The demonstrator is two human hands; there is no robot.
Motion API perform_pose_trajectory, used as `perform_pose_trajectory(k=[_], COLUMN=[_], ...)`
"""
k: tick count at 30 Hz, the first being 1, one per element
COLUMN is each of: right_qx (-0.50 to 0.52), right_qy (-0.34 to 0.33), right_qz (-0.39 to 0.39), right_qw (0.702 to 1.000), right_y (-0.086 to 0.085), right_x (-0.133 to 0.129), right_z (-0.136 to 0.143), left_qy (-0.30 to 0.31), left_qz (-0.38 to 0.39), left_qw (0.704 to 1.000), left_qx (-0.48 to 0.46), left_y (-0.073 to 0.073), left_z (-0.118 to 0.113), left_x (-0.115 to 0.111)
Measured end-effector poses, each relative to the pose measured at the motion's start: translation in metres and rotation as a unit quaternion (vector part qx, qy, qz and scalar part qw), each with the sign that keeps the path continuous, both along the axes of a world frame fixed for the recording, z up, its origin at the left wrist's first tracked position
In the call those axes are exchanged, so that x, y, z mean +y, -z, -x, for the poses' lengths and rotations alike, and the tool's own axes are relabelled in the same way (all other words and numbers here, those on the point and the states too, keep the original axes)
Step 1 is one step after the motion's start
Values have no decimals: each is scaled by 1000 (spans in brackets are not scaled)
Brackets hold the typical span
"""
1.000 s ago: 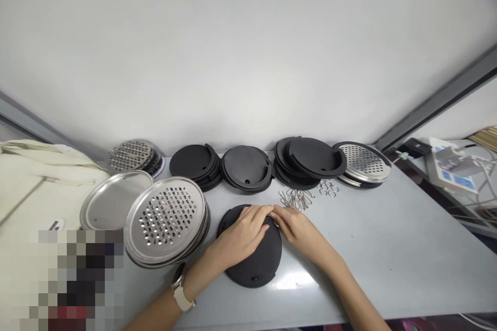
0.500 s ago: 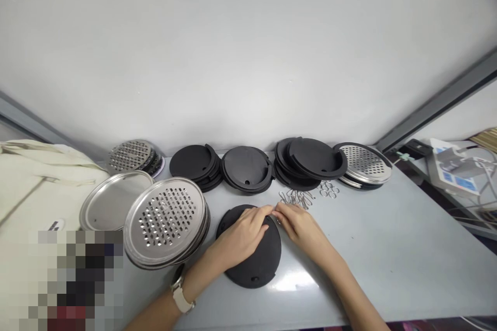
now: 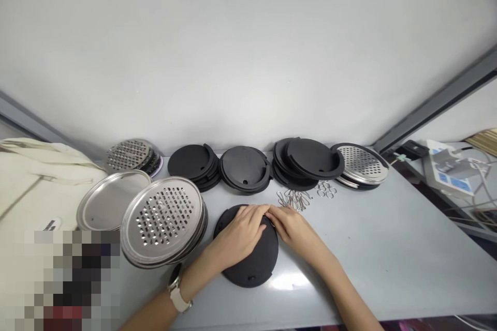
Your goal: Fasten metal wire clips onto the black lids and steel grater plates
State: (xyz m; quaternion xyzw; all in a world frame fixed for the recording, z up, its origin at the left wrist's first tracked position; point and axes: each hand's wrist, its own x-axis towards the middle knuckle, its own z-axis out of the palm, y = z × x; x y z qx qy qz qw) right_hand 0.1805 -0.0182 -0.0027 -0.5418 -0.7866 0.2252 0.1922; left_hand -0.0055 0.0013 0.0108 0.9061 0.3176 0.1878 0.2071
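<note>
A round black disc [image 3: 254, 264] with a small hole near its front edge lies flat on the table before me. Across its upper part reaches my left hand [image 3: 244, 232], fingers closed together at the disc's far right edge. My right hand [image 3: 289, 225] meets it there, its thumb and fingers pinched. A small glint of metal shows at the right fingertips; most of it is hidden, as is whatever the left fingertips hold. Just beyond the right hand lie several wire clips [image 3: 294, 199] and metal split rings [image 3: 325, 190].
Stacked black discs [image 3: 189, 161] line the wall, with more black covers [image 3: 315, 156] to the right. Metal grater plates [image 3: 165, 217] are piled at left beside a plain metal plate [image 3: 112, 200]. A grater in a black holder [image 3: 363, 163] stands far right. Cream fabric [image 3: 34, 186] borders the left.
My right hand has shifted slightly left and down, closer against the disc's far right edge. The left hand stays over the disc. The whole view has drifted slightly left.
</note>
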Motion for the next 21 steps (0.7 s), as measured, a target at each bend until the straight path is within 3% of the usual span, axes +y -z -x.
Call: perform_pose_trajectory(k=[8,21], right_qx=[-10,-8], right_qy=[11,32], right_qz=[-26,-40], right_qw=[1000,999], right_y=[1,4], right_x=[1,1], right_z=[-3,-6], left_qy=[-3,-3], left_qz=[37,27], left_qw=[999,999], left_qx=[-1,-17], left_y=[2,4], left_z=[2,3], left_x=[0,1])
